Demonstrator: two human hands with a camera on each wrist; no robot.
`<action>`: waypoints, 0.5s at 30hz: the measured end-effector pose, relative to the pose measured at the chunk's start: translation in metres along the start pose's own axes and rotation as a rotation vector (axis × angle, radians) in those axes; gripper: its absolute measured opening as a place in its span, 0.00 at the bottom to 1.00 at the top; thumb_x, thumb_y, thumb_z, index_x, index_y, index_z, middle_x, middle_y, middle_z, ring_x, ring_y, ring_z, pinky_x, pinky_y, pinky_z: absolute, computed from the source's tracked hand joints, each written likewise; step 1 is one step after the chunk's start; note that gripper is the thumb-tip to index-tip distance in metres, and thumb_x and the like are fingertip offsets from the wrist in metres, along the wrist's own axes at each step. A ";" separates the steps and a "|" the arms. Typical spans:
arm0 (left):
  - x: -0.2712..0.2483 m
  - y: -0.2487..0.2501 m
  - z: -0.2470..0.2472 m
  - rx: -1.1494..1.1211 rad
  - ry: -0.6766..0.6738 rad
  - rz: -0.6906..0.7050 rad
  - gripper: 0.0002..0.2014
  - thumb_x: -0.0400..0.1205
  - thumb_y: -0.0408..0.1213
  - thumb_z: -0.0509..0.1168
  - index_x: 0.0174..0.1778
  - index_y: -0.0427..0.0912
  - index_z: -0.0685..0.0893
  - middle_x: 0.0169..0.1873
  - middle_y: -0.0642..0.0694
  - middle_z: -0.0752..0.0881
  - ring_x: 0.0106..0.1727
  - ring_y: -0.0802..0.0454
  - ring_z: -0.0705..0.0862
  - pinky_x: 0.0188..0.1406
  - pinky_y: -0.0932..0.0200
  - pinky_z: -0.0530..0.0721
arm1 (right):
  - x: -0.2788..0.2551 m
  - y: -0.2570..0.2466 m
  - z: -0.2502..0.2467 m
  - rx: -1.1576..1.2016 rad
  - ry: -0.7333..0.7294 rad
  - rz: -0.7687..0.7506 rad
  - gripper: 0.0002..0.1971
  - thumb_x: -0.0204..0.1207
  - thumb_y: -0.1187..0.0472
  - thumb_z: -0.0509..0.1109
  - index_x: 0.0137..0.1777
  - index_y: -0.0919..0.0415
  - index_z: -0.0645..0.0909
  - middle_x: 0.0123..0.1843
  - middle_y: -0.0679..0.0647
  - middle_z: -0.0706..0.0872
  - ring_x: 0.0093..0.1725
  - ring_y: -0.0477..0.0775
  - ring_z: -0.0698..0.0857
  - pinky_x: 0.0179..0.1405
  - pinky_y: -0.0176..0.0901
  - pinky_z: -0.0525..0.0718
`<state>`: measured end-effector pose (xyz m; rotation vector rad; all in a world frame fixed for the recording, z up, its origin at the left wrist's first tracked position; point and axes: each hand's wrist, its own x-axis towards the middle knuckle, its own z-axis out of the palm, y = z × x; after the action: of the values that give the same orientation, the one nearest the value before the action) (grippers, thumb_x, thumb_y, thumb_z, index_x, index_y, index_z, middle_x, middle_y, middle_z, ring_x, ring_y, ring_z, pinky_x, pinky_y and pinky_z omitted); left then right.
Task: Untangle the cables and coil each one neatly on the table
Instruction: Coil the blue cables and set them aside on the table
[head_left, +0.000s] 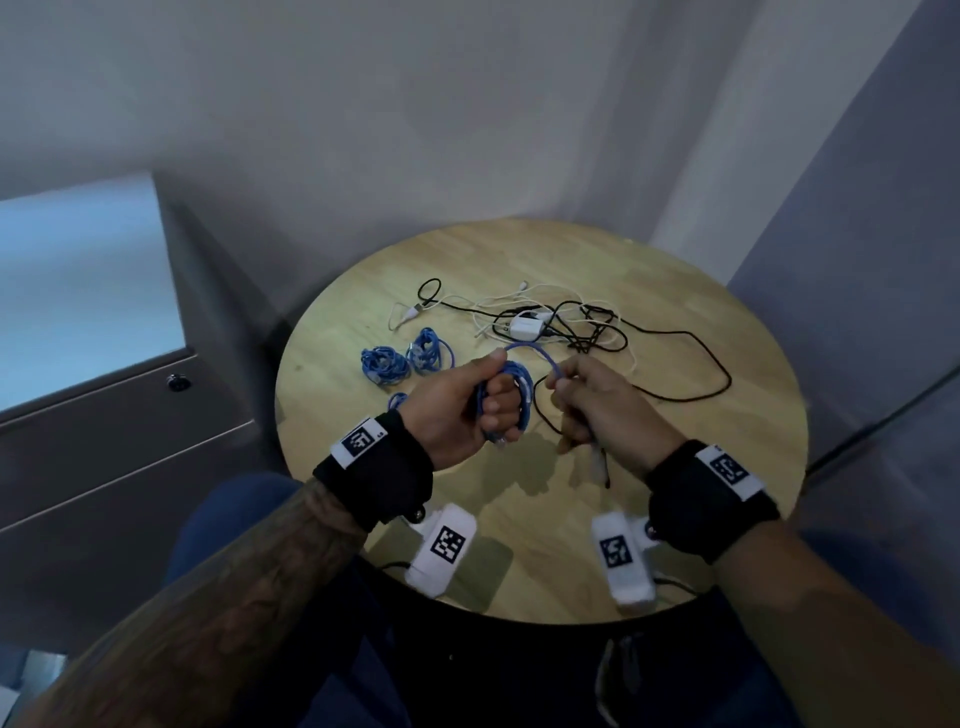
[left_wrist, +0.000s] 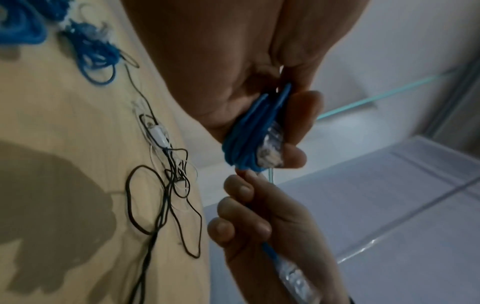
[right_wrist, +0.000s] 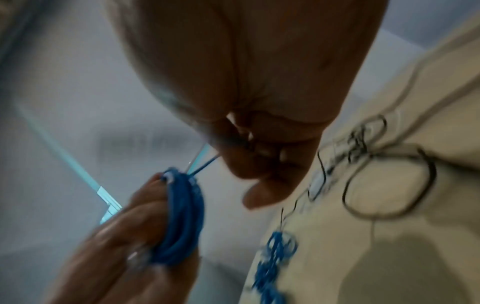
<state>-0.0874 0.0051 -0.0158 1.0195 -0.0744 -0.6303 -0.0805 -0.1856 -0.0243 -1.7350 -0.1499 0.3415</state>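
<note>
My left hand (head_left: 480, 402) grips a coil of blue cable (head_left: 522, 387) above the round wooden table (head_left: 701, 322); in the left wrist view the coil (left_wrist: 245, 135) sits in the curled fingers beside a clear plug (left_wrist: 271, 146). My right hand (head_left: 582, 402) grips the free end of the same blue cable (head_left: 540, 356), whose clear plug (head_left: 598, 457) sticks out below the fist. Two blue coiled cables (head_left: 384, 364) (head_left: 428, 351) lie on the table to the left. A tangle of black and white cables (head_left: 587, 325) with a white charger (head_left: 525, 327) lies beyond the hands.
A grey cabinet (head_left: 130, 415) with a lock stands left of the table. Grey walls close in behind and to the right. A small blue loop (head_left: 397, 401) lies on the table by my left wrist. Wrist cameras (head_left: 441, 551) (head_left: 626, 558) hang over the near table edge.
</note>
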 end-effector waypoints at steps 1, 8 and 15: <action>0.001 -0.002 0.000 -0.032 -0.007 0.004 0.20 0.88 0.49 0.51 0.31 0.44 0.66 0.22 0.51 0.66 0.22 0.55 0.65 0.33 0.59 0.74 | -0.003 -0.001 0.007 0.105 -0.033 0.044 0.07 0.89 0.63 0.58 0.48 0.60 0.74 0.31 0.53 0.66 0.21 0.48 0.64 0.23 0.38 0.78; 0.004 -0.010 -0.012 -0.145 -0.049 -0.027 0.20 0.85 0.50 0.54 0.30 0.44 0.75 0.23 0.51 0.71 0.22 0.57 0.70 0.34 0.59 0.81 | 0.000 0.009 0.016 0.092 -0.119 -0.030 0.15 0.81 0.59 0.72 0.60 0.71 0.81 0.42 0.68 0.84 0.32 0.53 0.79 0.28 0.43 0.78; 0.006 -0.013 -0.024 0.017 -0.109 -0.006 0.17 0.83 0.43 0.60 0.35 0.37 0.85 0.28 0.43 0.83 0.27 0.51 0.81 0.39 0.54 0.85 | -0.001 0.010 0.004 -0.113 -0.111 -0.101 0.04 0.81 0.62 0.72 0.50 0.63 0.86 0.38 0.65 0.85 0.32 0.49 0.76 0.28 0.39 0.76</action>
<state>-0.0802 0.0151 -0.0408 1.0022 -0.1722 -0.6917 -0.0833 -0.1834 -0.0342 -1.8134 -0.3420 0.3611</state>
